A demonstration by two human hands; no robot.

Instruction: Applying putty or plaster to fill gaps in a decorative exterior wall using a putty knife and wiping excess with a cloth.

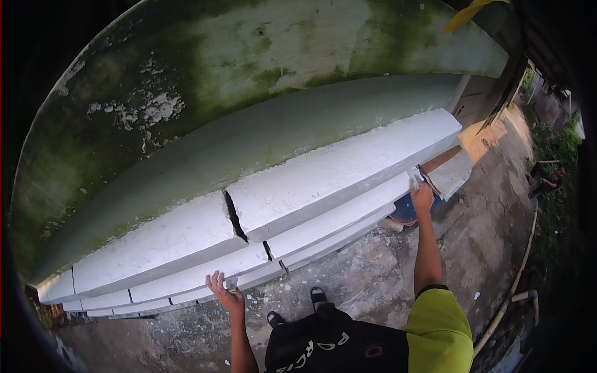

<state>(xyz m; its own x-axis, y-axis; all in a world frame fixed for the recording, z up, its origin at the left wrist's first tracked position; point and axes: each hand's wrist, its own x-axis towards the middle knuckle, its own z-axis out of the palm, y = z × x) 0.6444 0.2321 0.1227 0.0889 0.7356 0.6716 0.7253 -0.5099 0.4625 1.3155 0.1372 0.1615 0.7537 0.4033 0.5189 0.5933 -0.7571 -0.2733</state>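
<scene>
Long white slabs lie stacked in stepped layers, the top slab (pixel 348 168) set against a wall. My left hand (pixel 229 297) is at the front edge of a lower slab (pixel 199 273), fingers bent over it. Between its thumb and fingers shows a small flat greyish thing with a yellowish part, its kind unclear. My right hand (pixel 423 198) is closed at the right end of the middle slab (pixel 354 216), around a small flat grey piece that looks like a blade. Beside that hand, a brown wooden strip (pixel 441 160) rests on a pale grey board (pixel 455 176).
A mossy, peeling wall (pixel 280 50) curves behind the slabs. Under the board stands a blue container (pixel 407 211). Dark gaps (pixel 235 214) part the slabs. The stained concrete floor (pixel 373 273) runs right, toward a long pale pipe (pixel 513 286) and a person (pixel 547 180) sitting by plants.
</scene>
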